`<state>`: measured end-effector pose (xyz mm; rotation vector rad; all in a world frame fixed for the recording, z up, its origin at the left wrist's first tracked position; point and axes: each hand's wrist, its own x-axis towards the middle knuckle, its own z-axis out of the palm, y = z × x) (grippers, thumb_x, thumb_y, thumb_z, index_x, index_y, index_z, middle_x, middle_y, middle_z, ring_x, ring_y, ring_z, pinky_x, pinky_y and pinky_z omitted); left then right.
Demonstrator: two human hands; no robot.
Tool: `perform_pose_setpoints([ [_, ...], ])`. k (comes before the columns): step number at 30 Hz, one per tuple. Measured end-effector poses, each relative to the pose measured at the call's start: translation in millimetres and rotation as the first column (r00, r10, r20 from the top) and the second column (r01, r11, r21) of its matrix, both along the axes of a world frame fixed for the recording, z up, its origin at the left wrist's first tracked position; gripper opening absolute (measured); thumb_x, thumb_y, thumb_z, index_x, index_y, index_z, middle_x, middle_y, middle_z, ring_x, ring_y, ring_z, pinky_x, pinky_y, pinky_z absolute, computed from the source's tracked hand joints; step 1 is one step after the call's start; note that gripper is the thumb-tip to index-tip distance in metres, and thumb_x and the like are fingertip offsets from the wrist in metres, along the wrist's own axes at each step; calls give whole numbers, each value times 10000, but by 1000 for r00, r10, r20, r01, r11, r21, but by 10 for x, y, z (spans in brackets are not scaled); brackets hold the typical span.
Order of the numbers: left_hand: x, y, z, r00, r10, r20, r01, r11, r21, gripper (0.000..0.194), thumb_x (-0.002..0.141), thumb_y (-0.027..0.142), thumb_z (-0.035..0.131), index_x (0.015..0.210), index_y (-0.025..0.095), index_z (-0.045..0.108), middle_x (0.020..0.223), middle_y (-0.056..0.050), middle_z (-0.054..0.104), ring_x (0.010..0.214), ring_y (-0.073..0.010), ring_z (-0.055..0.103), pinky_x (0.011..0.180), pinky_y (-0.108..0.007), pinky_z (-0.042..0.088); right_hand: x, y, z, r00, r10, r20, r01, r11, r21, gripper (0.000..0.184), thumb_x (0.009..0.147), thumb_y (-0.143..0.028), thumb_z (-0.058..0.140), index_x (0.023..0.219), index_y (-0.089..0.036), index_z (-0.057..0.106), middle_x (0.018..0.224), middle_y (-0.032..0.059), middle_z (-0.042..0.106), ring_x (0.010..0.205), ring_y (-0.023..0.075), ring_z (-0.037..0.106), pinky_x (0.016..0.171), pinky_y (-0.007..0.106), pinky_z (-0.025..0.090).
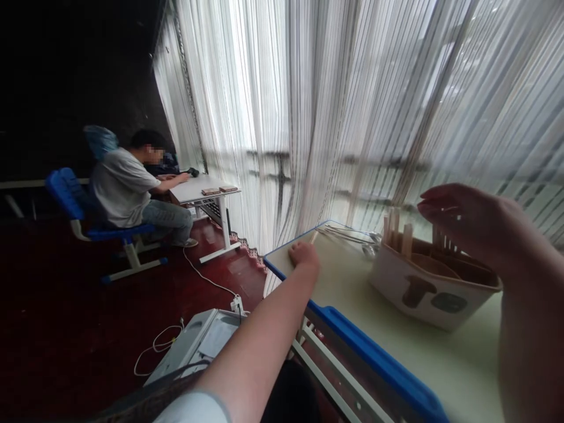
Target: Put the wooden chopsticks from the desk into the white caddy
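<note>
My left hand (303, 254) is stretched out to the far left corner of the pale table (352, 305), fingers curled in a loose fist beside a thin wooden stick (314, 237); what it holds, if anything, is hidden. My right hand (467, 220) hovers over a white box (429, 288) filled with upright wooden sticks (399, 232), with its fingers bent together and no object visible in them. Metal utensils (352, 236) lie on the table just beyond the box.
The table has a blue front edge (374, 358). String curtains (352, 117) hang right behind it. On the floor to the left are a grey device (198, 341) and a white cable (207, 279). Another person (127, 188) sits at a far desk on a blue chair.
</note>
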<state>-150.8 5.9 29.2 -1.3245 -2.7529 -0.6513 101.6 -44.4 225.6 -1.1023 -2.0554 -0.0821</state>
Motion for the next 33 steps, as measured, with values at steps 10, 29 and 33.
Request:
perform_pose_setpoints([
  [10,-19,-9,-83,999,32,16,-35,956,291,262,871,149,334,963,117,577,948,-147,618,833,-244,611,714,-369,453,-47,104,-57,997,47,-67,-44,998,43,107,768,-298,568,866,-278,608,803,81,685,710,190,635,671,313,453],
  [29,164,-130,-101,806,-499,-318,513,322,796,80,893,222,385,942,185,436,849,-65,539,773,-157,564,709,-292,489,-418,304,-325,949,303,83,-297,952,-79,348,811,-247,531,1149,-169,558,886,67,697,720,158,649,650,262,501],
  [33,178,-152,-94,778,-527,-343,546,297,783,86,889,221,386,946,185,439,846,-63,541,774,-157,565,712,-294,492,-409,266,-288,960,254,115,-253,967,-18,222,831,-266,514,987,-165,635,815,68,694,693,167,639,614,256,470],
])
